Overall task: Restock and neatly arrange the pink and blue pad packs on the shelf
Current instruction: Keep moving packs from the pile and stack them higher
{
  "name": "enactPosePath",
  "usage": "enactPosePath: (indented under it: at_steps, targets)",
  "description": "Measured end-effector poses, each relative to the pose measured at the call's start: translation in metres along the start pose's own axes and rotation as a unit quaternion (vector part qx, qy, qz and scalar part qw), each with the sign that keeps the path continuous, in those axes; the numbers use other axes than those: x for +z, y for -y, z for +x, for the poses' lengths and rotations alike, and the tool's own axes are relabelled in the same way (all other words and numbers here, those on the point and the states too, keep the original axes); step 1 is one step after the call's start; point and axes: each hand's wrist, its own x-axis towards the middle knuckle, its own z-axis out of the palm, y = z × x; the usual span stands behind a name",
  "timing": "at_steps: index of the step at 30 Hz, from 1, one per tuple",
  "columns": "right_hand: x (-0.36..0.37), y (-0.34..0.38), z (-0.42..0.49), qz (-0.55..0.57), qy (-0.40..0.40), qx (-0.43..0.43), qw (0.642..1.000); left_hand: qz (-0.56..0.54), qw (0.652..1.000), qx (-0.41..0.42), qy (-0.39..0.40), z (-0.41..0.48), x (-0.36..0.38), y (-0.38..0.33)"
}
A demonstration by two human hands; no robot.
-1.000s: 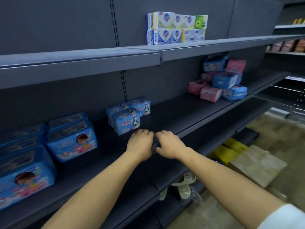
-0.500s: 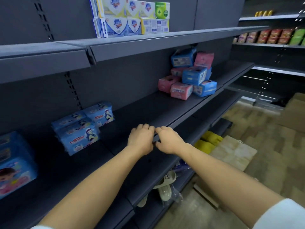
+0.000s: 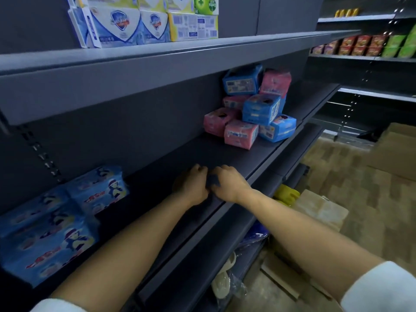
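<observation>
A loose pile of pink pad packs (image 3: 240, 135) and blue pad packs (image 3: 261, 109) lies at the right end of the dark middle shelf (image 3: 180, 154); some packs are tilted and stacked on others. My left hand (image 3: 191, 185) and my right hand (image 3: 229, 183) sit side by side on the shelf's front part, knuckles up and fingers curled. Both hold a small dark object (image 3: 213, 181) between them, most of it hidden. The pile is about a forearm's length beyond and to the right of my hands.
Blue wipe packs (image 3: 96, 190) stand at the shelf's left end. Soap boxes (image 3: 126, 25) fill the upper shelf. Below, a bagged pair of slippers (image 3: 222, 282), a yellow item (image 3: 286, 194) and a cardboard box (image 3: 319, 208) lie near the floor. An aisle runs to the right.
The view has swung right along the shelf, so the pad pile is nearer and larger. My hands stay pressed together in the same pose and have moved right with me.
</observation>
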Motion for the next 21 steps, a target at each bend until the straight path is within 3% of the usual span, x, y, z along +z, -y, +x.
enactPosePath:
  at_steps: [9,15,21]
  targets:
    - [-0.013,-0.050,0.064,0.003,-0.016,0.050,0.999,-0.054,0.998,-0.025,-0.010,0.069,0.005,-0.019]
    - [-0.045,-0.097,0.097,0.090,-0.136,0.092,0.982,-0.152,0.984,-0.097,0.000,0.122,0.006,-0.046]
    - [-0.068,-0.146,0.136,0.195,-0.175,0.166,0.951,-0.290,0.946,-0.137,-0.049,0.170,0.009,-0.080]
